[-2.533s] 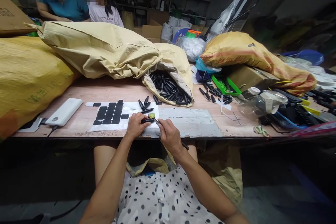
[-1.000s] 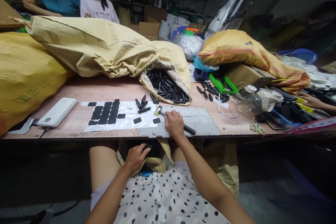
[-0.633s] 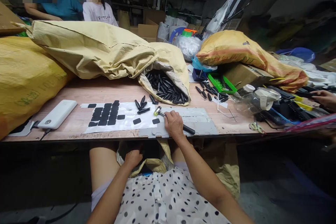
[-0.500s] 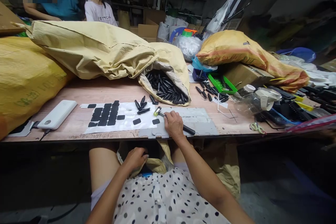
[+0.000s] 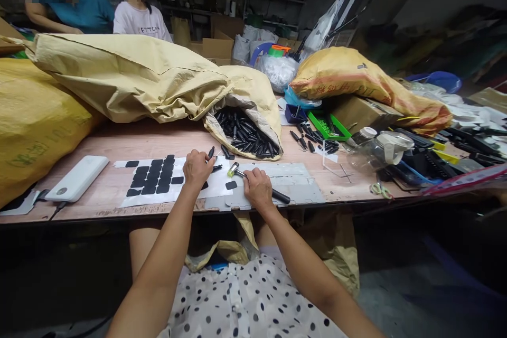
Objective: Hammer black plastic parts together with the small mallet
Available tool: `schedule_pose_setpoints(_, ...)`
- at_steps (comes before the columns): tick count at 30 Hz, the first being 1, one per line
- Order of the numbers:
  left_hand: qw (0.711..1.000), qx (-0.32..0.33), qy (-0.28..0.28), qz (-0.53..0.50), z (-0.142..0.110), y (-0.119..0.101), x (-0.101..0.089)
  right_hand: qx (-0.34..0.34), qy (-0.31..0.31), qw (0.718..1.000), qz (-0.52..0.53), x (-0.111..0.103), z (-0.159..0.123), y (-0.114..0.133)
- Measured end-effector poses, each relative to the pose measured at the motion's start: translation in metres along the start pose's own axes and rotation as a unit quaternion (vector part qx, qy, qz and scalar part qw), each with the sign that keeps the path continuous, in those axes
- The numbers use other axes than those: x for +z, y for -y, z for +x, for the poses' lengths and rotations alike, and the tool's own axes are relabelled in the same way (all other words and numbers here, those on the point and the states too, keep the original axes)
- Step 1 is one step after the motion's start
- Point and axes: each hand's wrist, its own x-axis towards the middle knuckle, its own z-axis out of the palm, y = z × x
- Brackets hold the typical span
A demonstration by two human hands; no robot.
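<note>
My left hand (image 5: 199, 167) is over the white sheet (image 5: 138, 199), its fingers closed at a few loose black pointed cylinders (image 5: 211, 152). One seems to be at my fingertips, though the hand partly hides it. In my right hand (image 5: 258, 186) is a small hammer (image 5: 281, 196), gripped by its black handle and lying low over the grey board (image 5: 295, 185). Its metal head with a yellowish face points left. Rows of black rounded-square pads (image 5: 149, 178) lie on the sheet, and a single black pad (image 5: 231, 185) is near the hammer head.
An open beige sack (image 5: 257, 82) spills similar black cylinders (image 5: 245, 134) behind my hands. A white power bank (image 5: 77, 178) lies at left. To the right are a green tray (image 5: 328, 125), a clear plastic jar (image 5: 366, 158) and scissors (image 5: 381, 190). Two people (image 5: 140, 21) are across the table.
My left hand has risen from the open bag on my lap to the black cylinders on the table. My right hand stays on the hammer. The view has shifted slightly.
</note>
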Motion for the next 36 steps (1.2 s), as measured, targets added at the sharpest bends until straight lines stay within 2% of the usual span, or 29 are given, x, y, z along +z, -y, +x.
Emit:
schedule_pose_setpoints(4,0.998,-0.017,0.020,0.062,0.008,-0.006,0.011,-0.002,0.002,1.000,0.000,0.000,0.001,0.000)
schedule_pose_setpoints(7,0.998,-0.003,0.013,0.059,0.007,-0.005,0.010,-0.002,0.003,1.000,0.000,-0.001,0.001,0.000)
schedule_pose_setpoints(11,0.995,0.103,-0.014,-0.010,-0.005,0.011,-0.002,0.001,0.006,1.000,0.004,-0.002,0.000,0.001)
schedule_pose_setpoints(14,0.978,0.199,0.028,-0.052,-0.024,0.029,-0.007,0.004,0.007,1.000,0.005,-0.002,0.000,0.002)
schedule_pose_setpoints(16,0.970,0.226,0.062,-0.064,-0.036,0.041,-0.006,0.006,0.009,1.000,0.006,-0.002,0.000,0.002)
schedule_pose_setpoints(20,0.969,0.215,0.083,-0.090,-0.049,0.056,0.004,0.010,0.019,1.000,0.012,-0.003,0.002,0.000)
schedule_pose_setpoints(25,0.969,0.194,0.105,-0.113,-0.047,0.059,0.009,0.005,0.016,0.999,0.048,-0.010,-0.002,0.001)
schedule_pose_setpoints(30,0.970,0.178,0.114,-0.123,-0.046,0.059,0.007,-0.020,-0.021,0.987,0.160,-0.020,-0.019,0.019)
schedule_pose_setpoints(36,0.970,0.163,0.115,-0.138,-0.047,0.059,0.010,-0.050,-0.014,0.968,0.244,-0.029,-0.029,0.041)
